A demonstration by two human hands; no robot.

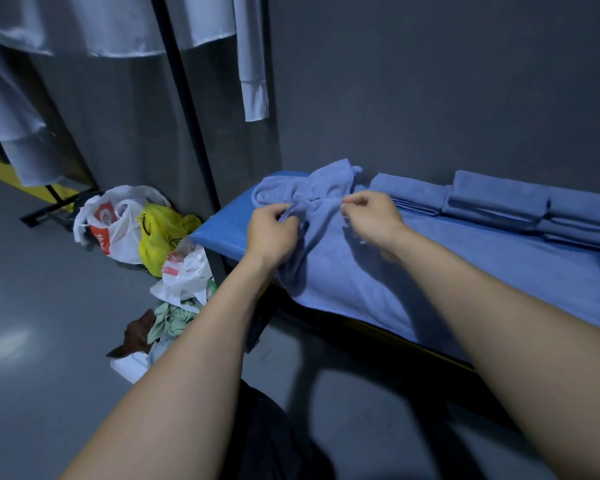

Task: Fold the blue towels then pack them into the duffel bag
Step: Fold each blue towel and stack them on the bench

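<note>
Both hands (272,226) (371,216) pinch a crumpled towel (326,258) beside folded towels (499,199).

Both hands (272,230) (373,220) outstretched (fingers pinched)

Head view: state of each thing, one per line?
Loose blue towel: crumpled, unfolded, spread over the table.
Left hand: pinches the towel's edge.
Right hand: pinches the towel's edge.
Folded towels: stacked along the wall.
Plastic bags: slumped on the floor.
</note>
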